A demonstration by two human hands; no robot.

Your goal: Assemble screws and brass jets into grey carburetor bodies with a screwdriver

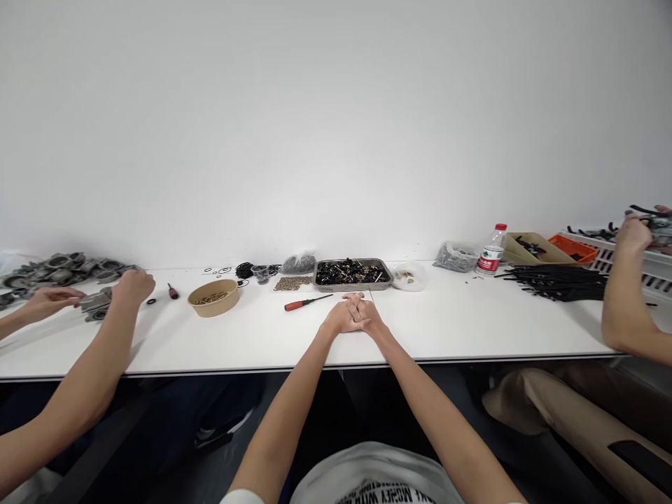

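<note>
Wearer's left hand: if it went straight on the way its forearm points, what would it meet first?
The right hand, laced with the left hand; beyond it, probably the metal tray, though depth is unclear.

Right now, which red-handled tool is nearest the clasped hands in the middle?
The screwdriver just left of the clasped hands; the other red-handled tool looks shorter and lies farther left, past the round tub.

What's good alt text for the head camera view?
A person's left hand and right hand are clasped at a white table, near a red-handled screwdriver and a metal tray of mostly dark parts. Other people's arms show on both sides.
</note>
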